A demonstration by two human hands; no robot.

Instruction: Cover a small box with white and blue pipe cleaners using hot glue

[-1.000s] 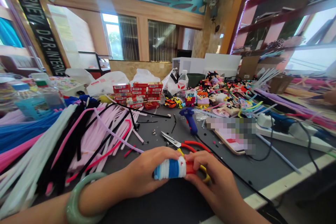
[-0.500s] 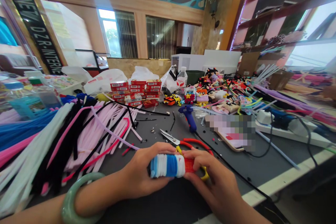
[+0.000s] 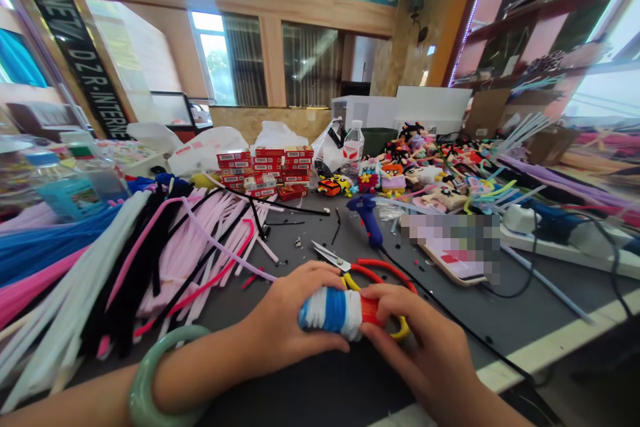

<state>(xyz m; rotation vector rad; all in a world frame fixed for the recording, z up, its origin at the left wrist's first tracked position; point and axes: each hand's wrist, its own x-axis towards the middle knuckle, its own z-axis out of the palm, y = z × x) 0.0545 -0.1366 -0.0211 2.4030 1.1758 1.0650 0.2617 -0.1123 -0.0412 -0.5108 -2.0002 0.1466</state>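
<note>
Between my two hands is a small red box wrapped in blue and white pipe cleaners [image 3: 334, 312], lying roughly level above the table. My left hand [image 3: 280, 323], with a green bangle [image 3: 165, 373] on its wrist, curls round the wrapped end. At the bare red end, the fingers and thumb of my right hand [image 3: 425, 340] pinch the box. Just behind it lie scissors [image 3: 384, 265] with red and yellow handles, their blades slightly apart and part of the handles covered by my hand and the box. A blue glue gun [image 3: 369, 221] rests farther back.
Bundles of pipe cleaners [image 3: 170, 247] cover the left side. Small red boxes [image 3: 265, 170] are stacked at the back, beside a bottle [image 3: 353, 147] and several fuzzy dolls [image 3: 393, 180]. On the right are a phone [image 3: 445, 253], a power strip [image 3: 565, 250] and a black cord [image 3: 460, 323].
The wrapped box and both hands appear slightly farther right, and the whole view has shifted a little the same way. The box seems slightly turned; both hands keep hold of it.
</note>
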